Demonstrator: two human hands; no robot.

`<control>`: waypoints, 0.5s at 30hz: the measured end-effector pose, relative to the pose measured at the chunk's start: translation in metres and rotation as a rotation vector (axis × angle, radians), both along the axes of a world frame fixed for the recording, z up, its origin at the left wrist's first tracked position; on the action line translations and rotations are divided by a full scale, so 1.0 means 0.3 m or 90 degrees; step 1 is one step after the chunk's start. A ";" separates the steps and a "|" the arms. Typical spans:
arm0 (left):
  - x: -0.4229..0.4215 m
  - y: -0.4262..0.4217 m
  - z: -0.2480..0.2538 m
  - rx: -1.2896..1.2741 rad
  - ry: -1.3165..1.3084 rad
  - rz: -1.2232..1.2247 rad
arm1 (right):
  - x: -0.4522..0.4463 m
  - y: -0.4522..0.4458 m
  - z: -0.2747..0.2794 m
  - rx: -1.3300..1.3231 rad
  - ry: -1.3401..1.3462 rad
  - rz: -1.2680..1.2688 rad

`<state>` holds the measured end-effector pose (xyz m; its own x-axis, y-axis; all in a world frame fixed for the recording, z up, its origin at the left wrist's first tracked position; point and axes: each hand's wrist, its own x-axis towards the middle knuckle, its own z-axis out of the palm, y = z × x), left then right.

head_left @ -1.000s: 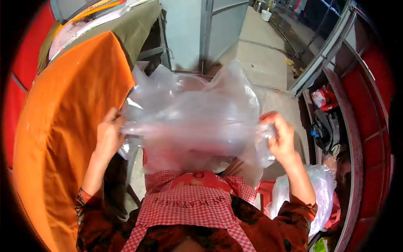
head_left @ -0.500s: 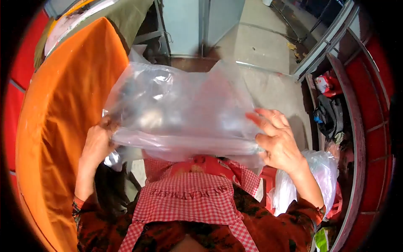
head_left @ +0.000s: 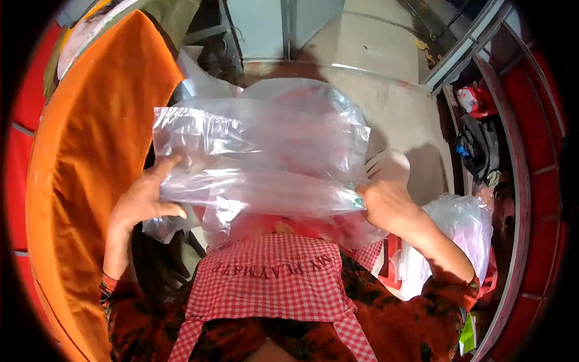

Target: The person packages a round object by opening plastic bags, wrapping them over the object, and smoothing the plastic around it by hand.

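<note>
A wide sheet of clear plastic (head_left: 259, 151), shiny and creased, spans the space between my hands above the lap, with a thick fold along its near edge. My left hand (head_left: 145, 196) is at the fold's left end, thumb apart from the fingers, and the fingertips lie partly behind the plastic. At the right end, my right hand (head_left: 389, 196) grips the folded edge between thumb and fingers. More loose plastic hangs below the fold, over the red checked apron (head_left: 265, 277).
An orange cover (head_left: 90, 175) fills the left side. Bagged clear plastic (head_left: 455, 235) sits on a red stool at the right. Beyond it, a shelf holds a dark cloth item (head_left: 479, 148) and a red-and-white packet (head_left: 473, 99). Grey panels stand ahead.
The plastic has been folded over toward me and now lies flatter, with its far edge raised. My left hand's thumb has spread, and my right hand has closed on the edge. The view has tilted down.
</note>
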<state>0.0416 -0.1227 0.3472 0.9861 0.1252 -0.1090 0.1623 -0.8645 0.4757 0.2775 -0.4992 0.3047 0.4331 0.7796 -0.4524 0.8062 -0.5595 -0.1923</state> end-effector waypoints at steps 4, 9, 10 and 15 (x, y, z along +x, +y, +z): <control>-0.011 0.021 -0.096 0.222 0.024 -0.046 | 0.007 -0.008 -0.016 0.124 -0.028 0.141; 0.074 -0.025 -0.012 0.308 -0.073 -0.098 | 0.054 0.029 -0.002 0.320 -0.029 0.194; 0.092 0.004 -0.028 0.257 -0.015 -0.107 | 0.082 0.041 -0.024 0.354 -0.008 0.193; 0.236 0.097 -0.135 0.051 -0.059 -0.011 | 0.219 0.115 -0.204 0.482 0.317 -0.083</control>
